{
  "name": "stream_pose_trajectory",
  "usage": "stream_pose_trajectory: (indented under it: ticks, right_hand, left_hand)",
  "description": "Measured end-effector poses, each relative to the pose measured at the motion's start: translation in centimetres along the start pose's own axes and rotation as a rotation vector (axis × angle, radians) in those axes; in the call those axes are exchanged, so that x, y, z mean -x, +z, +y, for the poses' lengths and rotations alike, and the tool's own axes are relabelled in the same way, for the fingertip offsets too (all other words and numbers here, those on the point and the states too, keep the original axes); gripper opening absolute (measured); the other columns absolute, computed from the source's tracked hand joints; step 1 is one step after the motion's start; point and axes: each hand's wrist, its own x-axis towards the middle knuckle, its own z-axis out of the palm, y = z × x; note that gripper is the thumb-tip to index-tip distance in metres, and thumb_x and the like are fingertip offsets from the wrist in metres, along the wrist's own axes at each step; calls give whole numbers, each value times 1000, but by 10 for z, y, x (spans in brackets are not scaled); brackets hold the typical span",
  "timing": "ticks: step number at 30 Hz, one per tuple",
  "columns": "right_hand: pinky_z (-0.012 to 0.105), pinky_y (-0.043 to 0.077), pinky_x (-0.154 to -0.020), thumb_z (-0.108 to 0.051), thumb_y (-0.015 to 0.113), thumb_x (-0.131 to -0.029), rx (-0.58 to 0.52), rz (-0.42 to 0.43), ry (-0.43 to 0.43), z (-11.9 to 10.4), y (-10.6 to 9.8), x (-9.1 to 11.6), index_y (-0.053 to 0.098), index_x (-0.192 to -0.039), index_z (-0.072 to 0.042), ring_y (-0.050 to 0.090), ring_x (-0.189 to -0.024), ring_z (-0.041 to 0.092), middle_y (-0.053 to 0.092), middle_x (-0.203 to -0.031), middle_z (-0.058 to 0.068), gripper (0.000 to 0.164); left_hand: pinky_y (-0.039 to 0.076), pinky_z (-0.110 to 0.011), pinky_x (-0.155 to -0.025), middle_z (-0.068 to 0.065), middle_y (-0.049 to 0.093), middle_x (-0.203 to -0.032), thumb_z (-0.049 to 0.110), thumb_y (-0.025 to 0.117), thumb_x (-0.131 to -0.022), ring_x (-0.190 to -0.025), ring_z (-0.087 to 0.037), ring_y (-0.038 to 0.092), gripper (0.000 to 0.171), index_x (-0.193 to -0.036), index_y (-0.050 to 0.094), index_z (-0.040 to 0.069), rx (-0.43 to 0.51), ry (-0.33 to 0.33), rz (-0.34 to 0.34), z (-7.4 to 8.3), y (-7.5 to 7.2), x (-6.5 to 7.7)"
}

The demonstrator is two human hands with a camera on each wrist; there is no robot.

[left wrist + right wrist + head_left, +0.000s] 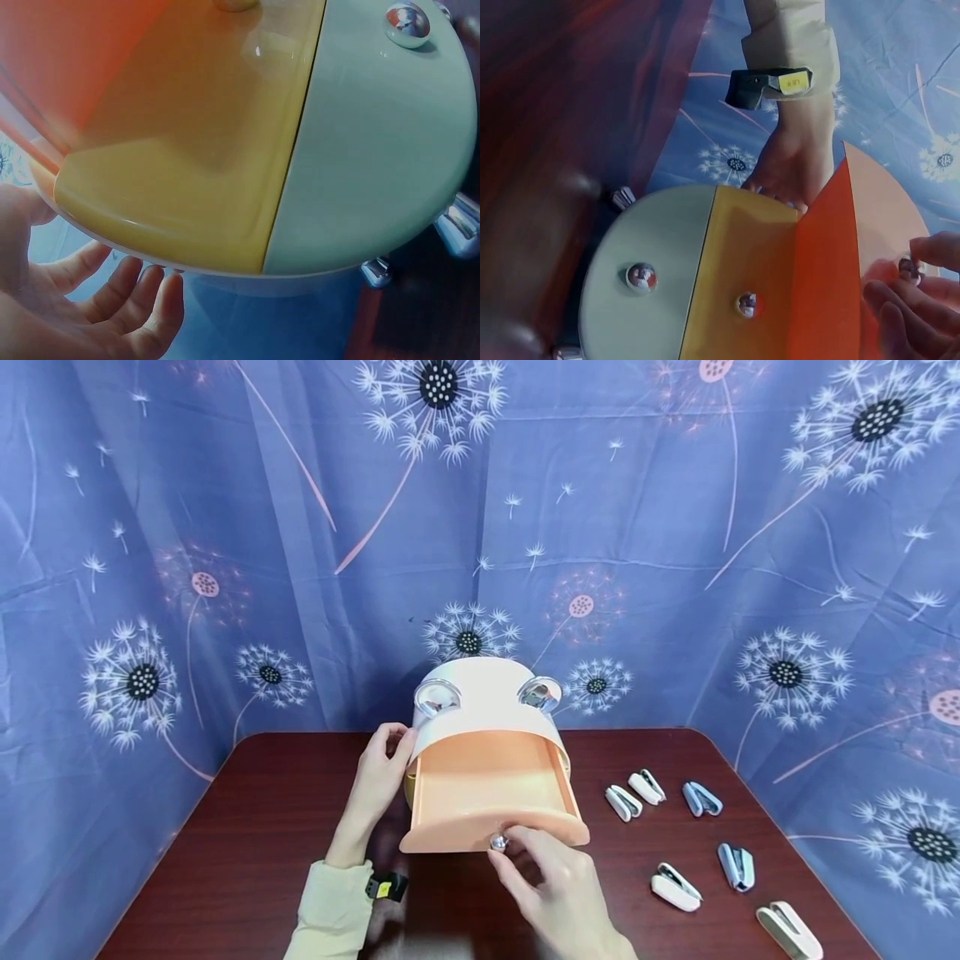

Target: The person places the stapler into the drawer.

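a glossy peach drawer point(491, 781) juts from a rounded white cabinet point(487, 697) on a dark-red table point(255, 843); the right hand point(561, 883) pinches the drawer's round silver knob point(498, 842). the left hand point(381, 774), fingers loosely bent, touches the cabinet's side. six small white and blue staplers point(674, 892) lie rightward.

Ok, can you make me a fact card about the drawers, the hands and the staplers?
Peach drawer: pulled open, nothing seen inside
Yellow drawer: closed
Green drawer: closed
Left hand: touches the side of the white cabinet
Right hand: pinches the peach drawer's silver knob
Staplers: six on the table, right of the cabinet; four whitish, two bluish
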Motion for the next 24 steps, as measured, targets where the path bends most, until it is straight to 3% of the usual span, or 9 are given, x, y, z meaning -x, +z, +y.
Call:
stream_pose_trajectory:
  ticks: [7,12,17,24]
  right_hand:
    - [7,32,-49,-23,64,-95,60,28,0,7,-23,1,68,-85,-15,41,-53,-7,52,-65,-17,14]
    - [13,40,-52,-19,62,-96,92,26,30,18,-43,7,70,-83,-15,51,-59,-3,61,-72,-13,15]
    - [18,41,-53,-9,72,-85,203,-11,174,38,-72,8,72,-86,-17,51,-58,-2,63,-72,-13,9]
    - [28,38,-51,-24,73,-89,399,-237,416,75,-113,6,71,-98,-22,42,-51,-2,60,-70,-20,10]
  left_hand:
    - [43,-32,-80,-9,60,-103,29,60,-99,-92,-20,55,25,-110,61,7,-5,2,2,0,0,0]
    - [44,-30,-77,-9,60,-101,28,60,-99,-90,-20,55,24,-110,61,6,-7,4,10,0,-1,-1]
    - [45,-27,-73,-8,59,-99,28,59,-99,-87,-19,54,24,-109,60,7,-7,0,10,0,-1,-1]
    - [44,-31,-76,-9,59,-103,31,58,-100,-90,-19,54,27,-111,60,7,-13,2,-5,0,0,-1]
